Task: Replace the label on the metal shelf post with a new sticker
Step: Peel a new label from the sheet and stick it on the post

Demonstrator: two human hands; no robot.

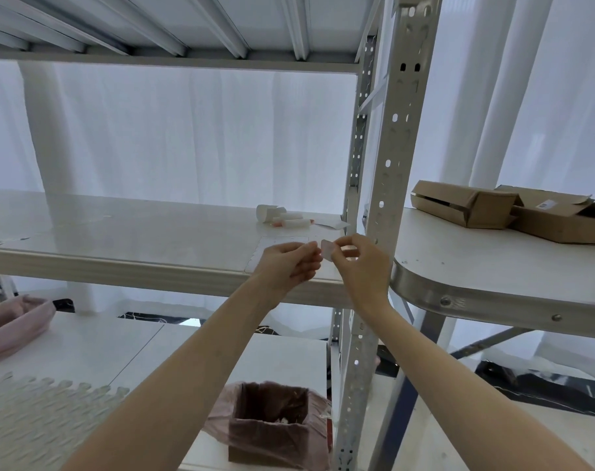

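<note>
A small pale sticker (327, 250) is pinched between my left hand (291, 261) and my right hand (362, 263), just above the front edge of the middle shelf (119, 229). Both hands' fingertips touch it from either side. The perforated metal shelf post (396, 137) rises just right of my right hand. A white sticker sheet (282, 241) lies flat on the shelf behind my left hand. I cannot make out any label on the post.
White tubes and a paper roll (279, 215) lie at the shelf's back right. Cardboard boxes (513, 209) sit on a round-cornered table (493, 266) to the right. Below stand a bag-lined box (272, 423), a pink pouch (14, 321) and several glass vials (41, 402).
</note>
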